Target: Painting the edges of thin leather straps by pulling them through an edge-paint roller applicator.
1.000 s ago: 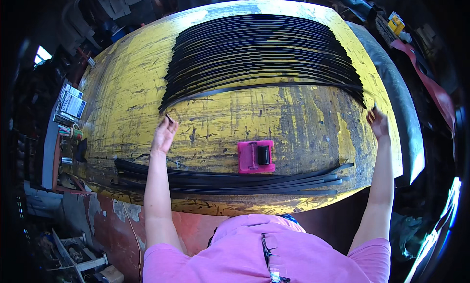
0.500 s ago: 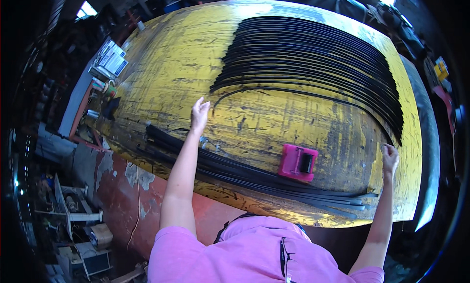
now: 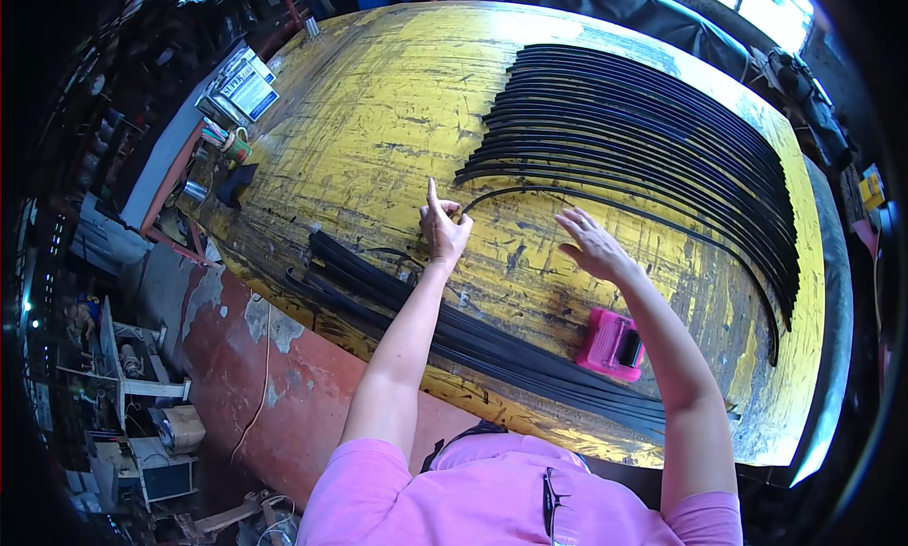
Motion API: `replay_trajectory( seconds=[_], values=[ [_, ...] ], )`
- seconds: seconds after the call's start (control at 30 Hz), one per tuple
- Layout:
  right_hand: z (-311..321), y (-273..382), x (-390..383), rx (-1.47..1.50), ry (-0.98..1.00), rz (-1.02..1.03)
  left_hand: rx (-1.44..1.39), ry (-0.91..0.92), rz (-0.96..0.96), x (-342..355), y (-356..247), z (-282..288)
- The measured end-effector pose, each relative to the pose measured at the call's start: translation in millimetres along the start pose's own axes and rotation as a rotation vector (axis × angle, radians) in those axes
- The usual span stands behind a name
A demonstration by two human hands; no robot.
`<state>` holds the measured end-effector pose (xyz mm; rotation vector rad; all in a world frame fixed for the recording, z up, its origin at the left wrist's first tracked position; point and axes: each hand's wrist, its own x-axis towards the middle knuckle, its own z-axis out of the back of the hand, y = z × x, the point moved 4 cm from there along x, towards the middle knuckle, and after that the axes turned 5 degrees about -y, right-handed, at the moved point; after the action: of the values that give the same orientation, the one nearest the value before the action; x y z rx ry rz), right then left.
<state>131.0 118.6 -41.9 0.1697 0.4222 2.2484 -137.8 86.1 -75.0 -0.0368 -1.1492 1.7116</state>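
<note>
My left hand (image 3: 443,228) is at the near left corner of a row of black strips (image 3: 638,121) laid side by side on a worn yellow table (image 3: 369,102). Its thumb and fingers pinch the left end of a single black strip (image 3: 515,190), while the index finger points up. That strip bows away from the row's near edge, and its far right end lies loose on the table. My right hand (image 3: 598,245) hovers over the table just nearer than this strip, fingers spread and nothing in them.
A bundle of flat black strips (image 3: 511,343) lies along the table's near edge. Beside it sits a pink plastic box (image 3: 600,343) with a black cylinder. Boxes (image 3: 248,85) and a cup of tools (image 3: 233,147) stand at the left edge. A red painted surface (image 3: 227,366) lies below.
My right hand has let go of the strip's right end and swung left over the table, opening. The left hand still pinches the left end. The whole view has shifted slightly.
</note>
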Motion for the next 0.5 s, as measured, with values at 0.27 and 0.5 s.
replay_trajectory(
  seconds=[0.27, 0.5],
  values=[
    [-23.8, 0.1, 37.4, -0.05, -0.138, -0.017, -0.094, -0.04, -0.076, 33.0, 10.5, -12.6],
    [-20.6, -3.1, 39.8, -0.107, -0.147, -0.053, -0.181, -0.112, -0.087, 39.8, 20.5, -25.0]
  ],
)
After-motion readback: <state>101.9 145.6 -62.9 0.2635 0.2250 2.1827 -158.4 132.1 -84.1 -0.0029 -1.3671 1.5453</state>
